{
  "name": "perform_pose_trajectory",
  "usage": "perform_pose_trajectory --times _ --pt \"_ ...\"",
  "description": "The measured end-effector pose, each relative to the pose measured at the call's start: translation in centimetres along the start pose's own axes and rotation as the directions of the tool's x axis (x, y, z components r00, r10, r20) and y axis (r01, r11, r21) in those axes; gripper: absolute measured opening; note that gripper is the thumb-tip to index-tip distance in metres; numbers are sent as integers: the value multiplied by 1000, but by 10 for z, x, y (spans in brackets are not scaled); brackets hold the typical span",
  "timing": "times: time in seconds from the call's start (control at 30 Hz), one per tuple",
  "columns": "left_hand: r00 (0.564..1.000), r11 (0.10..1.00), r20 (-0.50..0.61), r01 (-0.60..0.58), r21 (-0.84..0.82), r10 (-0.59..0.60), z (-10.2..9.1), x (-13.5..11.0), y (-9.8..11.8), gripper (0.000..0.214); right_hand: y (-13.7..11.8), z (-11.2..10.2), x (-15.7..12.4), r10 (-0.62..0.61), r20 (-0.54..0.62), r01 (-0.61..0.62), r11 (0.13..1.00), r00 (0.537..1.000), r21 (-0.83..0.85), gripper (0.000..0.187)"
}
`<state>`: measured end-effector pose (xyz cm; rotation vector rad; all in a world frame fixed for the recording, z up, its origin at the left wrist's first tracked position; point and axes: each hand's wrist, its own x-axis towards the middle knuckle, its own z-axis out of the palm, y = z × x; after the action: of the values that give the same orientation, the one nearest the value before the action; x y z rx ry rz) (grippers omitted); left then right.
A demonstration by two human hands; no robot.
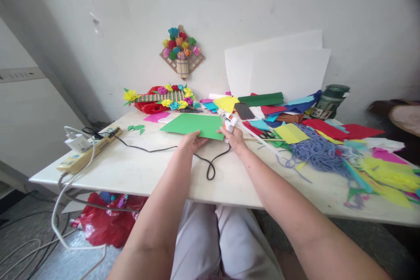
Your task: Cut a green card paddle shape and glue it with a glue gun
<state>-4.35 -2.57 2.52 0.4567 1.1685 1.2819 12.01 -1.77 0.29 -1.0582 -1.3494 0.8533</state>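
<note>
A green paper sheet (193, 125) lies flat on the white table (138, 170). My left hand (192, 141) pinches its near edge, fingers closed on the paper. My right hand (233, 136) is wrapped round a white hot glue gun (229, 120) at the sheet's right edge, nozzle pointing away from me. The gun's black cord (210, 167) loops across the table between my arms.
A power strip (88, 148) with plugs sits at the left edge. Colourful paper sheets (282, 111), purple yarn (316, 148) and yellow scraps (389, 177) crowd the right side. A paper flower frame (164, 97) lies at the back, a flower basket (181, 52) hangs on the wall, a dark jar (331, 100) stands right.
</note>
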Motion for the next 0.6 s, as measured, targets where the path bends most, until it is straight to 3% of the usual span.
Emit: perform_pose_trajectory --times 0.13,0.23,0.3,0.33,0.37,0.43,0.5,0.53,0.6 --pt "994 954 97 21 298 -52 -7 -10 6 35 -3 0 -1 26 -1 -26 999 1000 31 48" --pt "998 761 55 -48 647 16 -13 -20 17 47 -4 -1 -2 35 -7 -35 999 999 38 46" --pt "966 571 105 -224 790 235 -16 -24 25 49 -3 -1 -2 36 -15 -36 999 999 21 45" --pt "916 440 143 -312 842 375 -17 -25 28 46 -2 -1 -1 36 -21 -36 999 999 7 44" --pt "836 285 221 -402 870 503 -18 -24 30 40 -1 -1 -1 38 -27 -38 999 999 -6 43" --pt "644 -44 425 -520 853 636 -19 -20 32 32 0 -1 0 51 -37 -52 998 998 -18 44" --pt "469 -328 684 -633 701 559 -21 -13 30 38 0 -2 1 69 -45 -70 997 997 -14 46" --pt "422 -412 773 -670 618 473 -21 -8 28 40 0 -2 1 78 -48 -79 997 996 -13 46" --pt "415 -504 856 -692 517 309 -22 1 22 37 0 -2 1 94 -52 -95 995 994 -16 47"
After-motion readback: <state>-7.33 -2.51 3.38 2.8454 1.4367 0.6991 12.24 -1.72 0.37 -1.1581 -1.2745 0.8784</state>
